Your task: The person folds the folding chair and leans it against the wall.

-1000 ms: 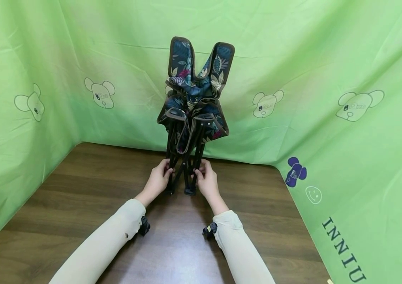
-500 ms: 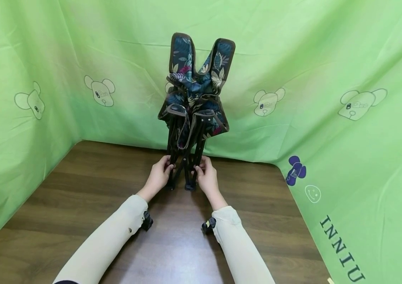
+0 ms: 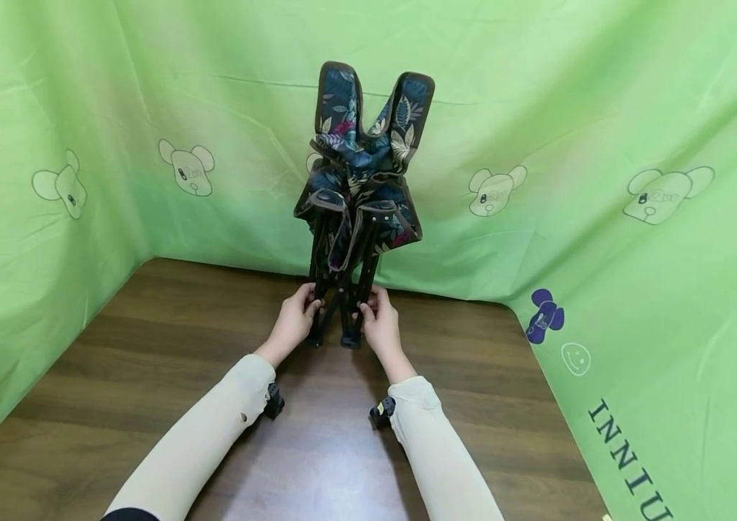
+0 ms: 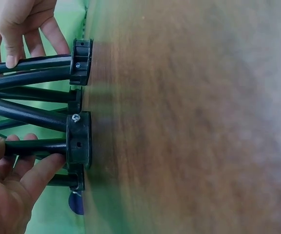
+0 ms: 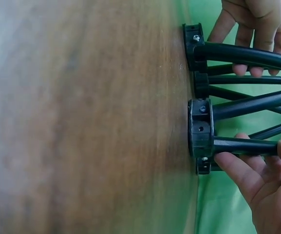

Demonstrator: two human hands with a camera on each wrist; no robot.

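A folded camp chair with dark floral fabric (image 3: 362, 166) stands upright on the wooden table (image 3: 147, 347), near the green backdrop. Its black tube legs (image 3: 341, 304) are gathered close together. My left hand (image 3: 295, 324) grips a leg tube on the left side, low down near the feet. My right hand (image 3: 378, 325) grips a tube on the right side at the same height. In the left wrist view my left hand (image 4: 9, 190) curls round a tube just above a black plastic foot (image 4: 78, 138). In the right wrist view my right hand (image 5: 262, 180) wraps a tube beside a foot (image 5: 200, 134).
Green cloth printed with cartoon bears (image 3: 186, 168) hangs behind and on both sides of the table. It drapes over the table's right edge (image 3: 557, 405). Bare wood lies in front of the chair between my sleeves (image 3: 329, 449).
The chair and both hands sit slightly higher and farther back in the view. Both grips on the legs look the same.
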